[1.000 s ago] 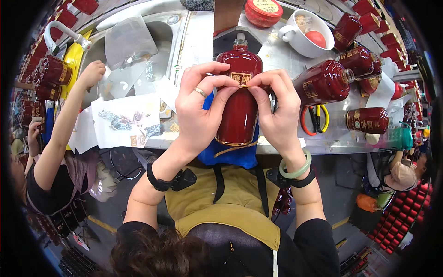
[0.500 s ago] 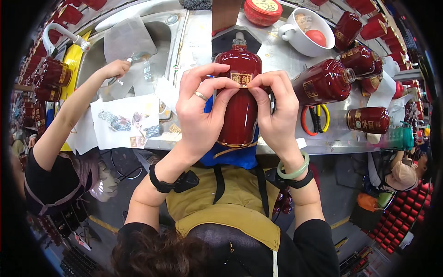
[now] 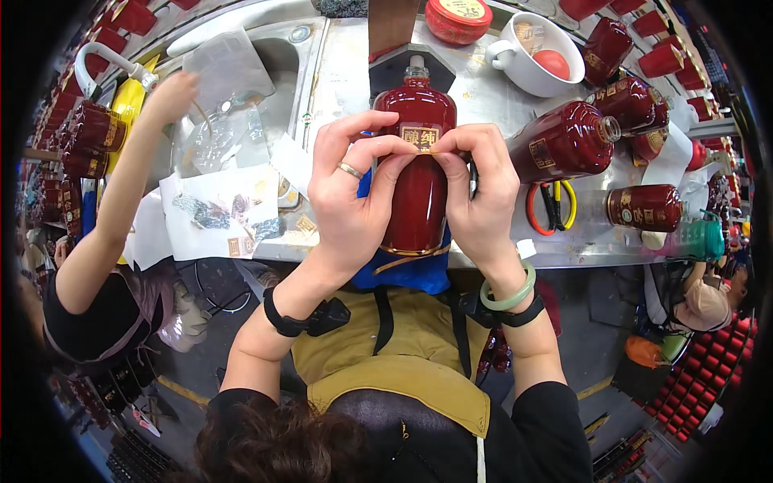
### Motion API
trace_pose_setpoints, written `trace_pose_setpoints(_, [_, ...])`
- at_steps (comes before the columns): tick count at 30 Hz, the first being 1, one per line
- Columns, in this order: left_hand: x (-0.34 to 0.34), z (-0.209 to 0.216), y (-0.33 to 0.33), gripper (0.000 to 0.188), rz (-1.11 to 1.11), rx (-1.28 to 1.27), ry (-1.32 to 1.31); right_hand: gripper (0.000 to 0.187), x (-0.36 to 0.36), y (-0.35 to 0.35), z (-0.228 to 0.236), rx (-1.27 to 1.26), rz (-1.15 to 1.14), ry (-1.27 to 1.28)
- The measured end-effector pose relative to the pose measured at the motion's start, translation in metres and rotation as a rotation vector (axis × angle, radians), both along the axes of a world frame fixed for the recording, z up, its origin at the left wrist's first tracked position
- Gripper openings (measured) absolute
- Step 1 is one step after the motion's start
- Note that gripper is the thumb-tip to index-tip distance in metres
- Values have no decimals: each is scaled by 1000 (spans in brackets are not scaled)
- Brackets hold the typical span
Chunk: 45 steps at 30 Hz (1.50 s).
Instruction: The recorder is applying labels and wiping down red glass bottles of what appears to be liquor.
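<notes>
Item, one dark red bottle (image 3: 414,213), upper middle of the frame, its neck toward the top edge and its base just above a blue cloth (image 3: 403,272). Item, one small gold label (image 3: 420,138) on the front of that bottle, its upper part lying flat by the look of it, its lower edge partly covered by my fingertips. Item, my left hand (image 3: 350,181), thumb and forefinger pinched together at the label's lower edge, left of its middle. Item, my right hand (image 3: 481,187), pinched in the same way at the right end of that edge; the tips of both hands nearly meet. Stage, in my judgement: label placed, lower edge not yet released; whether it is fully stuck down I cannot tell. Item, one large red bottle (image 3: 568,145), right of centre, already bearing its gold label. Item, one red bottle lying on its side (image 3: 644,208), far right, gold marks on it likewise. Unused, as I judge: gold squares (image 3: 239,245) on a white sheet (image 3: 179,233), left of centre, and one more loose gold square (image 3: 305,224) on the metal surface (image 3: 346,64) just beside it. Also held there: a red-and-yellow-handled tool (image 3: 532,213), right of my hands, and a white mug (image 3: 523,64), upper right, with a red round object (image 3: 551,64) inside.
</notes>
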State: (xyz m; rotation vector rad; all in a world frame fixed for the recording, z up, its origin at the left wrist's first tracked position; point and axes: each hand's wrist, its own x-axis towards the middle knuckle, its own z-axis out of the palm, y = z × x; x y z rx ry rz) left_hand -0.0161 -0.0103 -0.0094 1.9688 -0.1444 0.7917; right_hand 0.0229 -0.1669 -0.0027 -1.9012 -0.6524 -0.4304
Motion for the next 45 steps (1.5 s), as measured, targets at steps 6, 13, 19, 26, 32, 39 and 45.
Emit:
trace_pose_setpoints(6, [0,0,-1,14,5,4,-4,12,0,0,1,-2,2,-13])
trace_pose_setpoints(13, [-2,0,0,15,17,16,1,11,-1,1,0,-1,5,-9])
trace_pose_setpoints(19, [-2,1,-1,15,16,11,8,11,-2,0,1,-2,-1,5])
trace_pose_setpoints(26, [-2,3,0,14,16,46,-5,12,-1,1,2,-3,-2,6])
trace_pose_setpoints(32, [-1,9,4,15,16,91,36,13,-1,-2,5,-26,7,32])
trace_pose_setpoints(39, [-8,19,15,25,-113,148,69,27,-3,-16,18,-85,65,83])
trace_pose_setpoints(45, [-12,14,23,22,-145,237,54,33,1,-31,19,-128,109,77])
